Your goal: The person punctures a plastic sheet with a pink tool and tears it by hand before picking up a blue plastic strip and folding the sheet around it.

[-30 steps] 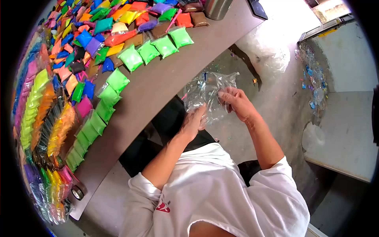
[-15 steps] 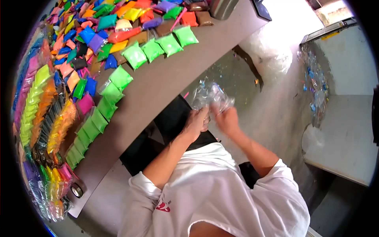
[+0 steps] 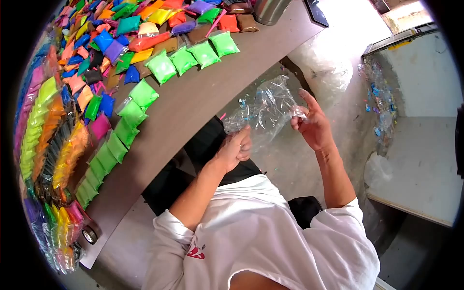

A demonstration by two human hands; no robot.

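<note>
Over my lap, a crumpled clear plastic bag (image 3: 273,104) stretches between my two hands, past the table's edge. My left hand (image 3: 235,149) is closed around its near-left end, thumb on top. At the bag's right edge, my right hand (image 3: 315,124) pinches the film with its lower fingers, while the index finger points up and away. To the left on the table (image 3: 188,104), a curved row of bright green packets (image 3: 162,66) runs along the front, with more green packets (image 3: 116,147) overlapping below them.
A heap of small multicoloured packets (image 3: 116,50) covers the far left of the table. Overlapping strips of orange packets (image 3: 72,154) and other colours lie beside it. A tape roll (image 3: 89,235), a metal cup (image 3: 270,10) and a large clear sack (image 3: 328,67) are around.
My hands have moved apart, the right one going right and upward. The bag, bunched between them before, is now spread out wider.
</note>
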